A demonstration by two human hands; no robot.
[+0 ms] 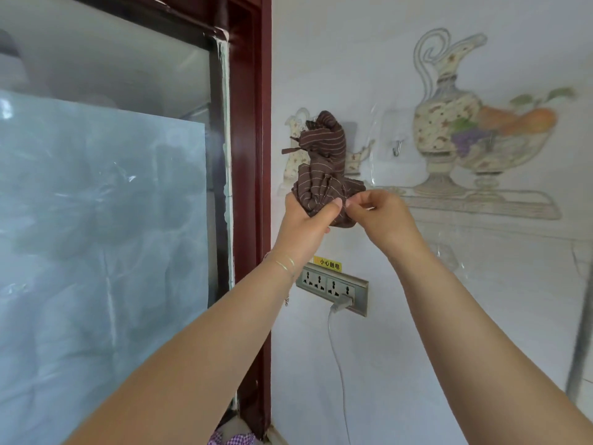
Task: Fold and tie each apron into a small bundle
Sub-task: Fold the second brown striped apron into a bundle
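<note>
Brown striped apron (324, 165) bundled, long axis vertical against wall, strap ends pointing left. Left hand (305, 223) grips its base; right hand (378, 216) pinches fabric.

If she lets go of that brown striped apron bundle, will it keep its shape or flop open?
The apron bundle looks like soft, gathered cloth, so it would likely sag rather than stay stiff. A tie cinches its upper part, which probably keeps it from opening fully. The left hand cups its bottom and the right hand pinches a fold, so the lower end may still be loose.
</note>
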